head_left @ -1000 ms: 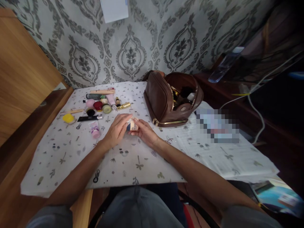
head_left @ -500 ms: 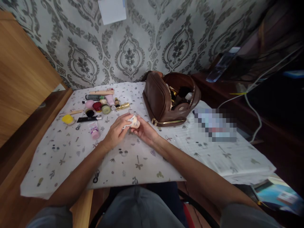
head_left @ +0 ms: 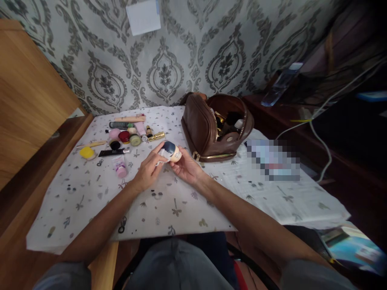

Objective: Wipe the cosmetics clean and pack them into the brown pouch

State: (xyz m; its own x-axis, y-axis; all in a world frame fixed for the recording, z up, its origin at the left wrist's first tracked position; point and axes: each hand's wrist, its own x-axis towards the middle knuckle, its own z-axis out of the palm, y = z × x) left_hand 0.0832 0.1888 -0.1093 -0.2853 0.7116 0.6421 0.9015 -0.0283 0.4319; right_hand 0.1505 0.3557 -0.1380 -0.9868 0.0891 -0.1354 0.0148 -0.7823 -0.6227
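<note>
Over the middle of the table, my right hand (head_left: 188,168) grips a small cream-coloured cosmetic bottle (head_left: 176,155) with a dark blue cap end and small print on its side. My left hand (head_left: 148,169) is closed on a thin white tissue (head_left: 163,154) and presses it to the bottle's left side. The bottle lies tilted between both hands, partly hidden by fingers and tissue. Left of the hands are a pink-and-white tube (head_left: 120,166) and a black tube (head_left: 113,152) with a silver cap.
A brown makeup bag (head_left: 198,129) stands unzipped at the back, items inside. Several cosmetics, including a red jar (head_left: 123,137), a green jar (head_left: 135,139) and a gold tube (head_left: 156,136), cluster back left beside a yellow sponge (head_left: 87,152). A blurred-out flat object (head_left: 273,159) lies right.
The bottle has turned in my hands, so its dark blue end now shows on top. My fingers have shifted slightly around it; the things on the table stay put.
</note>
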